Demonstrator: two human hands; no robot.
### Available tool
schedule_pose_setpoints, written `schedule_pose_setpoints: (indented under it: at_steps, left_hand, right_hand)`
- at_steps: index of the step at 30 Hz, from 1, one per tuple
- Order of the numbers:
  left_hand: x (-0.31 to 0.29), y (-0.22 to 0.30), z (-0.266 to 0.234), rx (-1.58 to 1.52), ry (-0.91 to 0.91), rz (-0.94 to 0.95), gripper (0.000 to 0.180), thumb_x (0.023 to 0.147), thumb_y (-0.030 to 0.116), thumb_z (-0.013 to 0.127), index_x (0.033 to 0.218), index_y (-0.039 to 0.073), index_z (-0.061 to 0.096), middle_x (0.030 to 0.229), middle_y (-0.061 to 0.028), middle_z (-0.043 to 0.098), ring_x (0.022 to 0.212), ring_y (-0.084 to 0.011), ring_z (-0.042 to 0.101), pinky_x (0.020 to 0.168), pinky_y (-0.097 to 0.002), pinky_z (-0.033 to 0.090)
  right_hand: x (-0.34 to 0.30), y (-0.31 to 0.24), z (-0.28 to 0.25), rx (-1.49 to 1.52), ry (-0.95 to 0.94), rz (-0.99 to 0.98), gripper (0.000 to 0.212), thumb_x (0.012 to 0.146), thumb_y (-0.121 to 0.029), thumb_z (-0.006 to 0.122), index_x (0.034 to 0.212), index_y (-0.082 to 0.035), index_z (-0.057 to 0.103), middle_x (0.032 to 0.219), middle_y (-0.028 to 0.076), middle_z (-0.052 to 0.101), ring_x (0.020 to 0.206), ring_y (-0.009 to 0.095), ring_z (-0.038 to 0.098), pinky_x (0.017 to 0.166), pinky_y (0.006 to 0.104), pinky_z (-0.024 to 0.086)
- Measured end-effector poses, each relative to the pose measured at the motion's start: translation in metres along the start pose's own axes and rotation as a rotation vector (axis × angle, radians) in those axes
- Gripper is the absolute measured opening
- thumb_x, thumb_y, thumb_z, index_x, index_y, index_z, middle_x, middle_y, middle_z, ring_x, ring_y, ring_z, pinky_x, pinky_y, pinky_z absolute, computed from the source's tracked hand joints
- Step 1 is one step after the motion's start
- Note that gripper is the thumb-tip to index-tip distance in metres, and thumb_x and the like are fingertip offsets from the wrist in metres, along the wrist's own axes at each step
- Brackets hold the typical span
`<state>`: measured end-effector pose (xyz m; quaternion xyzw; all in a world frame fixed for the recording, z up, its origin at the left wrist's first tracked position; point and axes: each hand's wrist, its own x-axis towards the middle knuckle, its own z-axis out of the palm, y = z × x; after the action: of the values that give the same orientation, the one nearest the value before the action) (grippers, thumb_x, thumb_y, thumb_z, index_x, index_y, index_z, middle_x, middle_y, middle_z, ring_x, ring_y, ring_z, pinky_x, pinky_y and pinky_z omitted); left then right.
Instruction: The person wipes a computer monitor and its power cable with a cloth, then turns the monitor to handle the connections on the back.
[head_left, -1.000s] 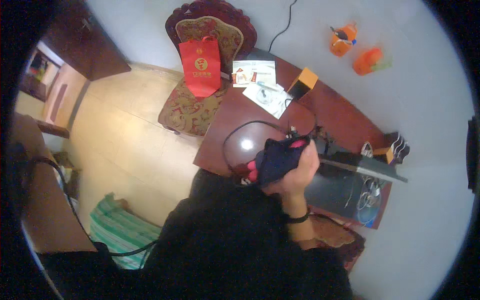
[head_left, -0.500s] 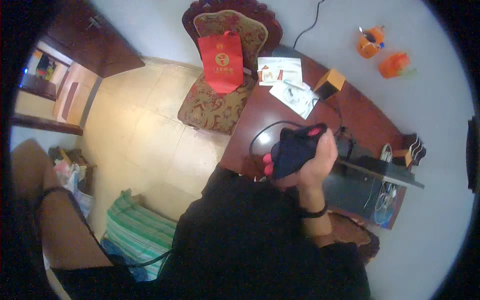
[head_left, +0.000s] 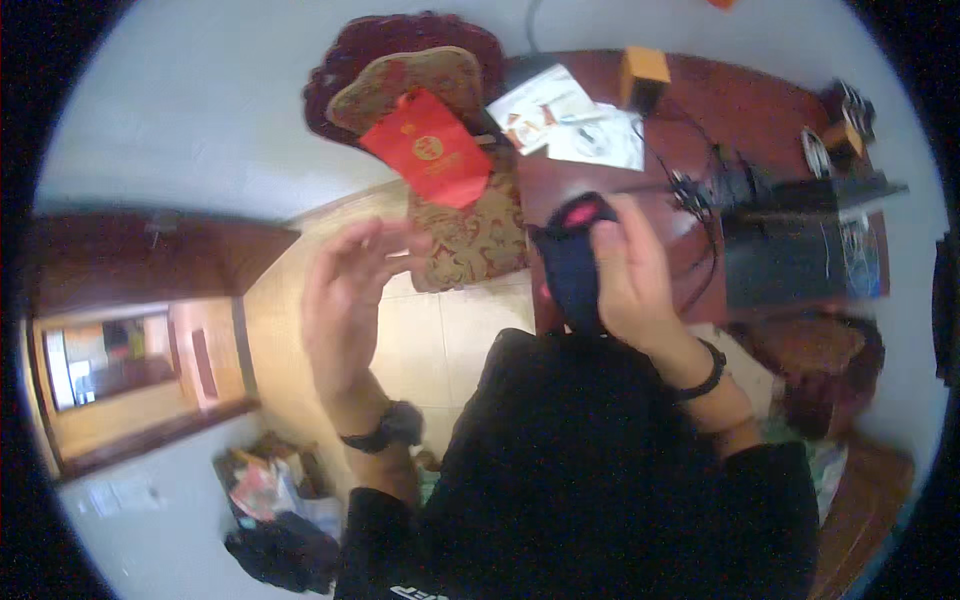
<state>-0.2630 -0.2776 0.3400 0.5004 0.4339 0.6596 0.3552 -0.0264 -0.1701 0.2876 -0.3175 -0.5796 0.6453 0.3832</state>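
Sock [head_left: 575, 262], dark with a pink toe, sits in the clenched right hand [head_left: 628, 270] above the near left corner of the surface [head_left: 760, 120]; bring the released left hand [head_left: 345, 295] across and pinch its free end for two-handed control.

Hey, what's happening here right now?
A person in a black top holds a dark blue and pink cloth item in the right hand, close to the chest and over the edge of a reddish wooden desk. The left hand is raised, open and empty, over the tiled floor. A red bag hangs on the patterned chair beyond.
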Motion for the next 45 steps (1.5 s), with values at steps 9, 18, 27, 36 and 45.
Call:
schedule_pose_setpoints:
  at_steps: [9, 18, 27, 36, 45]
  left_hand:
    - [-0.005, -0.093, 0.003, 0.003, -0.077, -0.485, 0.036, 0.09, -0.005, 0.047, 0.126, -0.004, 0.047, 0.127, -0.0163, 0.055, 0.118, -0.0228, 0.052, 0.1, -0.0347, 0.042]
    - [0.006, -0.123, 0.006, -0.529, -0.264, -0.632, 0.024, 0.093, 0.001, 0.049, 0.115, -0.001, 0.057, 0.106, -0.0035, 0.062, 0.097, -0.01, 0.058, 0.086, -0.0235, 0.045]
    - [0.046, -0.088, 0.012, -0.265, -0.717, -0.504, 0.042, 0.072, 0.004, 0.076, 0.11, -0.003, 0.06, 0.107, -0.0032, 0.063, 0.098, -0.0093, 0.057, 0.086, -0.0249, 0.046]
    - [0.046, -0.089, 0.05, 0.168, -0.295, -0.181, 0.054, 0.074, 0.009, 0.075, 0.121, 0.001, 0.049, 0.113, -0.0088, 0.059, 0.103, -0.0188, 0.058, 0.09, -0.0313, 0.045]
    - [0.048, -0.102, 0.028, 0.443, -0.251, 0.242, 0.017, 0.072, 0.004, 0.069, 0.089, 0.003, 0.067, 0.097, -0.0065, 0.066, 0.09, -0.0212, 0.062, 0.084, -0.035, 0.046]
  right_hand:
    - [0.009, 0.007, 0.041, -0.179, -0.309, -0.183, 0.034, 0.092, -0.007, 0.052, 0.125, -0.001, 0.044, 0.108, 0.011, 0.053, 0.1, 0.014, 0.051, 0.089, 0.0284, 0.042]
    - [0.017, 0.001, 0.039, 0.045, -0.135, -0.103, 0.028, 0.097, -0.022, 0.051, 0.107, 0.002, 0.06, 0.094, 0.006, 0.065, 0.088, 0.012, 0.059, 0.08, 0.0269, 0.048]
    - [0.043, -0.014, 0.039, 0.304, -0.224, -0.005, 0.043, 0.102, -0.033, 0.04, 0.106, 0.003, 0.062, 0.091, 0.006, 0.067, 0.081, 0.011, 0.062, 0.073, 0.0255, 0.05]
    - [0.064, -0.014, 0.032, -0.246, -0.167, -0.384, 0.027, 0.098, -0.02, 0.047, 0.114, 0.0, 0.056, 0.121, 0.009, 0.044, 0.117, 0.018, 0.044, 0.097, 0.0314, 0.037]
    - [0.047, 0.008, 0.009, -0.2, 0.14, -0.19, 0.022, 0.092, -0.022, 0.057, 0.103, -0.002, 0.055, 0.092, 0.009, 0.058, 0.088, 0.02, 0.058, 0.079, 0.0334, 0.046]
